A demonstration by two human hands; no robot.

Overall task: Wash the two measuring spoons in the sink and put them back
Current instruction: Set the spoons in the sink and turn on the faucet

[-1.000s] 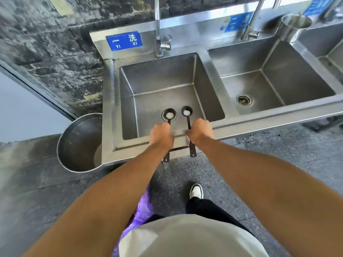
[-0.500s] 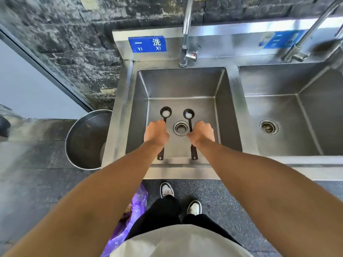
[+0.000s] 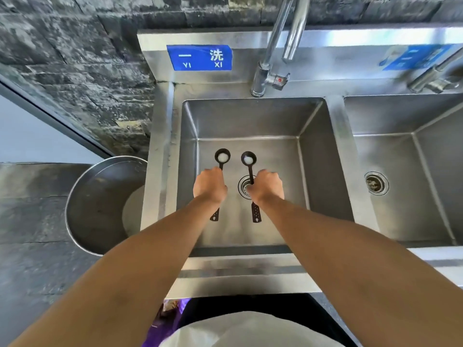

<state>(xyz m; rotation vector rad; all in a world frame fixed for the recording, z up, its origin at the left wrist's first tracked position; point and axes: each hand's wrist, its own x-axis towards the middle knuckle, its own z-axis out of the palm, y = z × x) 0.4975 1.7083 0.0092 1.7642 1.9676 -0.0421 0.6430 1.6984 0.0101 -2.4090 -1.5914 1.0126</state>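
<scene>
Two dark long-handled measuring spoons are held level over the left sink basin (image 3: pixel 315 156), bowls pointing away from me. My left hand (image 3: pixel 210 187) grips the left spoon (image 3: pixel 222 156) by its handle; white powder fills its bowl. My right hand (image 3: pixel 267 187) grips the right spoon (image 3: pixel 248 159), which also carries white powder. Both handle ends stick out below my fists. The right spoon hangs over the drain (image 3: pixel 244 187). The faucet (image 3: pixel 273 58) stands at the back edge, and no water runs from it.
A second basin (image 3: pixel 411 171) with its own drain lies to the right. A large round steel tub (image 3: pixel 100 206) sits on the floor left of the sink. A blue sign (image 3: pixel 199 57) is fixed to the backsplash. Dark stone wall behind.
I have stepped closer and both hands have moved forward, carrying the spoons from the sink's front rim to above the middle of the left basin.
</scene>
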